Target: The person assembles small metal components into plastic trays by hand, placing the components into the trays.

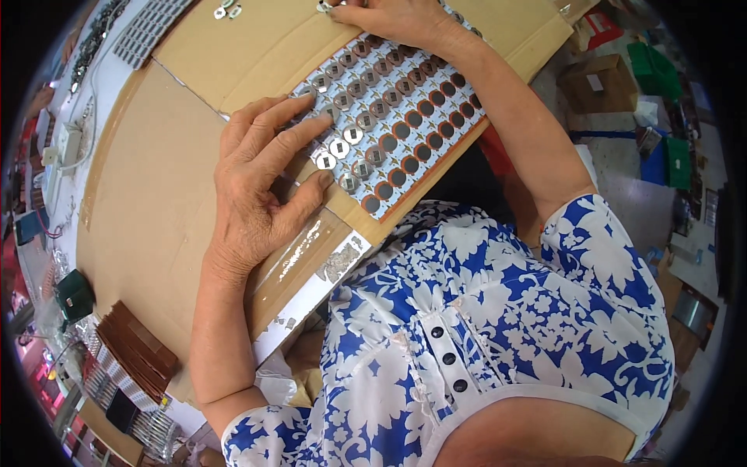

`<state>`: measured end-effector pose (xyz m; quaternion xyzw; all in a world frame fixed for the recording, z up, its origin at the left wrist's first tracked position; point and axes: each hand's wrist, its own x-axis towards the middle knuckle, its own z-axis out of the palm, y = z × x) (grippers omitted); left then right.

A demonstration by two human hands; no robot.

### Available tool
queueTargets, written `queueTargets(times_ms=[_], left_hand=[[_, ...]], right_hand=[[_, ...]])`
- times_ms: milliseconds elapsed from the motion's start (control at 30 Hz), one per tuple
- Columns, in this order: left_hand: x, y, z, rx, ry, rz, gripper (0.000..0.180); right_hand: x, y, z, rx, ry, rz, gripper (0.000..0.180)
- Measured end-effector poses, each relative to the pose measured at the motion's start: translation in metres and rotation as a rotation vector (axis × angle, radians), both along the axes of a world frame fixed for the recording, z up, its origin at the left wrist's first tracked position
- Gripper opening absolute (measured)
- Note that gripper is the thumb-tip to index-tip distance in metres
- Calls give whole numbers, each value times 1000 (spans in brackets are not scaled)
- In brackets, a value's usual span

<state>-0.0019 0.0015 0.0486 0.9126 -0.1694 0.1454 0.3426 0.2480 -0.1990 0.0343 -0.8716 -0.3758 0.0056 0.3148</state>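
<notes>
Cardboard-covered table (156, 179), left hand (261, 183) flat, grip open, on disc-filled panel (397, 109); right hand's (393, 19) grip unclear.

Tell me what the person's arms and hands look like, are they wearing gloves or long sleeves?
No gloves. Both the left hand and the right hand are bare, with no rings or watch that I can see. The forearms are bare too. The short sleeves belong to a white top with a blue flower pattern and dark round buttons down the front.
</notes>
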Motion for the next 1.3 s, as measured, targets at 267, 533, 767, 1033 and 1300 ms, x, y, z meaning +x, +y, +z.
queueTargets(times_ms=[267, 533, 767, 1033, 1300], left_hand=[[-17, 3, -12, -706, 190, 210, 53], [54, 138, 5, -246, -8, 657, 31], [144, 242, 24, -572, 365, 1024, 38], [177, 279, 16, -654, 415, 948, 28], [74, 207, 43, -1153, 270, 746, 15]], right_hand=[[-24, -31, -3, 584, 307, -93, 29], [-10, -121, 0, 690, 293, -309, 16], [-19, -129, -32, 616, 288, -435, 12], [-30, -128, -30, 521, 299, -373, 13], [-27, -134, -33, 468, 311, -385, 14]])
